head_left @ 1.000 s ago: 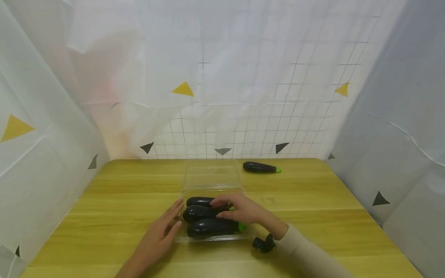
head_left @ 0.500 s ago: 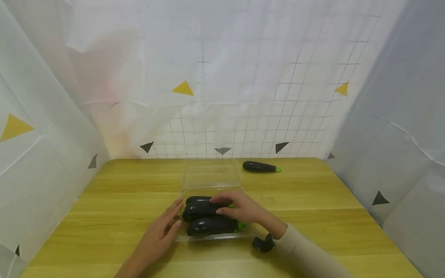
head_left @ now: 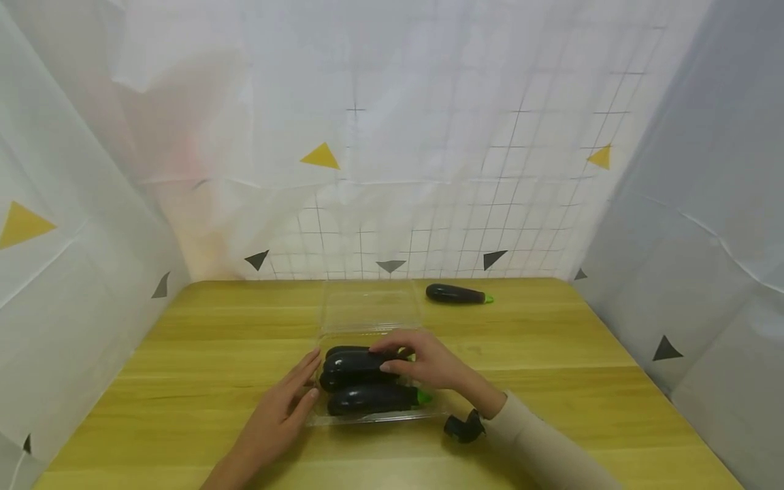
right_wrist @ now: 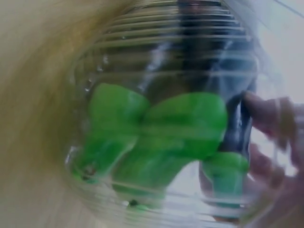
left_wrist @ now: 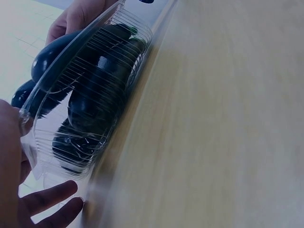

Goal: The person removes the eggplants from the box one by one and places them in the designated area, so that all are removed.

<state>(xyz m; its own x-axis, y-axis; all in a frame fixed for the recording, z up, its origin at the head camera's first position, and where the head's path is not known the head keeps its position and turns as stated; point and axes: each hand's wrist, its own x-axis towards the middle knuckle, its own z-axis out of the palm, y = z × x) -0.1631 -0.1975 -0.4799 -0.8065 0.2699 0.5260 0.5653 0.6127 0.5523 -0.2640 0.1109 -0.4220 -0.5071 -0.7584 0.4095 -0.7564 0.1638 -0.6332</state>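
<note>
A clear plastic clamshell box [head_left: 367,420] holds several dark eggplants with green stems, its lid [head_left: 370,306] folded back flat. My right hand [head_left: 422,357] pinches one eggplant [head_left: 352,362] near its stem end; it lies over the others. Part of another eggplant [head_left: 333,383] shows beneath it, and one more [head_left: 343,350] shows behind. The front eggplant [head_left: 370,399] lies along the near wall. At the box's left end, my left hand [head_left: 278,412] has its fingers extended, fingertips right at the rim. Green stems [right_wrist: 185,123] show through the ribbed wall in the right wrist view.
A separate eggplant [head_left: 456,294] lies at the back right of the wooden table [head_left: 539,340]. Beside the right sleeve sits a small black curved object [head_left: 464,427]. White sheets [head_left: 392,136] with triangle marks enclose the table at the back and sides.
The pinched eggplant has risen and moved back over its neighbours, with the right hand shifting slightly upward in view. The left hand stays at the box's left end.
</note>
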